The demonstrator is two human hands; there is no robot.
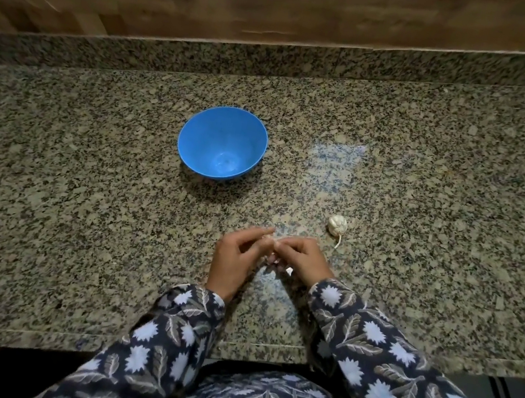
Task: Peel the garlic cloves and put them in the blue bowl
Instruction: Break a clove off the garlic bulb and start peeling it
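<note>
One blue bowl (191,138), nothing visible inside, stands on the granite table (46,197) up-left of the left hand (233,260) and right hand (301,261), which meet fingertip to fingertip, pinching what looks like a garlic clove (271,239). It could squirt free and drop over the near table edge, close below the wrists. Rightward, the garlic bulb (338,224) lies apart, the path to the bowl unobstructed.
</note>
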